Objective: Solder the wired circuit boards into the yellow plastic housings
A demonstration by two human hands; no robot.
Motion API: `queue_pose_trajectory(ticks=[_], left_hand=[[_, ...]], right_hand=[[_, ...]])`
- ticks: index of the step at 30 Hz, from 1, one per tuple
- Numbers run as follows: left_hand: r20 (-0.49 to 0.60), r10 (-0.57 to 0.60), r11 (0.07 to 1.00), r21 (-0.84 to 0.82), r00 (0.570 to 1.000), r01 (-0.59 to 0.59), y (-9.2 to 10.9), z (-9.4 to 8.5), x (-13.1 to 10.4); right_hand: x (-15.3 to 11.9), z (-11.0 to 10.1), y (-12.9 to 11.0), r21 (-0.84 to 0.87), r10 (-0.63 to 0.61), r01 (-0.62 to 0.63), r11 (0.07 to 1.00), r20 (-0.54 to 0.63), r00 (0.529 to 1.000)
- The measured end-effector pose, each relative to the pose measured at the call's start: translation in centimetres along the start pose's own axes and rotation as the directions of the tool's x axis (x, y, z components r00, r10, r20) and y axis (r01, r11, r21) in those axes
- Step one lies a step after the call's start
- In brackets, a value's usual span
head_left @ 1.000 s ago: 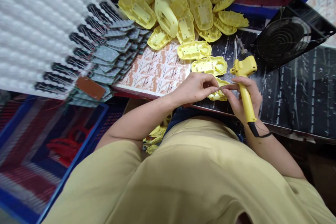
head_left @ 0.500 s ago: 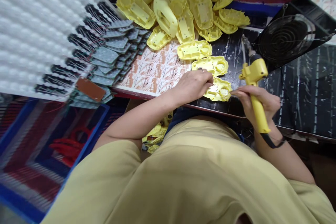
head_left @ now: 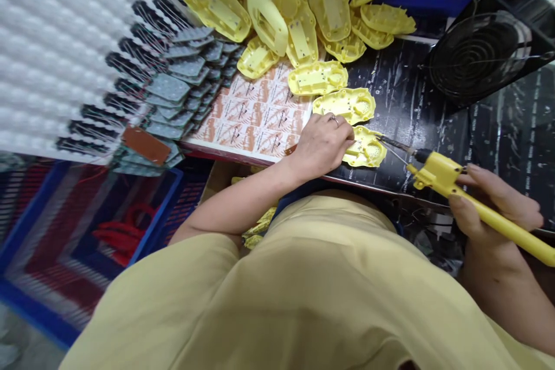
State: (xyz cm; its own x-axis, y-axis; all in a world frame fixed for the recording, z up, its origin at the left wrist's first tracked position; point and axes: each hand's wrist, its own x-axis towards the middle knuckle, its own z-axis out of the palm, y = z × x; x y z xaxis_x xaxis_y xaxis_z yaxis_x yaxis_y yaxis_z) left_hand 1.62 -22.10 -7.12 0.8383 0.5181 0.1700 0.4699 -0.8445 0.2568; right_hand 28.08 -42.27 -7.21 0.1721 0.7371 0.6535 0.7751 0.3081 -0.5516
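My left hand is closed at the left end of the nearest yellow shell; what its fingers hold, if anything, is hidden. Closed around the yellow soldering iron is my right hand, to the right of that shell. The iron's metal tip points left and reaches the shell's right end. Just beyond lies a second yellow shell, and past it a third yellow shell. All three lie with their inner sides up.
Many yellow shells are heaped at the back. A black fan stands at the back right. Grey boards with black connectors are stacked at the left, beside white foam. A blue crate with red parts sits lower left.
My right hand has moved right and tipped the soldering iron from upright to pointing left, its tip now at the nearest shell. My left hand has stayed nearly in place.
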Motion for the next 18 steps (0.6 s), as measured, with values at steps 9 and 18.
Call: queue_pose_trajectory(ticks=[9, 18], left_hand=[[0.014, 0.032, 0.998, 0.058, 0.999, -0.033, -0.1, 0.0, 0.1], [0.016, 0.036, 0.996, 0.08, 0.999, -0.037, 0.1, -0.1, 0.2]], right_hand=[[1.9, 1.6, 0.8, 0.235, -0.166, 0.143, 0.961, 0.078, 0.983], [4.0, 0.6, 1.2, 0.224, -0.243, 0.189, 0.956, 0.248, 0.938]])
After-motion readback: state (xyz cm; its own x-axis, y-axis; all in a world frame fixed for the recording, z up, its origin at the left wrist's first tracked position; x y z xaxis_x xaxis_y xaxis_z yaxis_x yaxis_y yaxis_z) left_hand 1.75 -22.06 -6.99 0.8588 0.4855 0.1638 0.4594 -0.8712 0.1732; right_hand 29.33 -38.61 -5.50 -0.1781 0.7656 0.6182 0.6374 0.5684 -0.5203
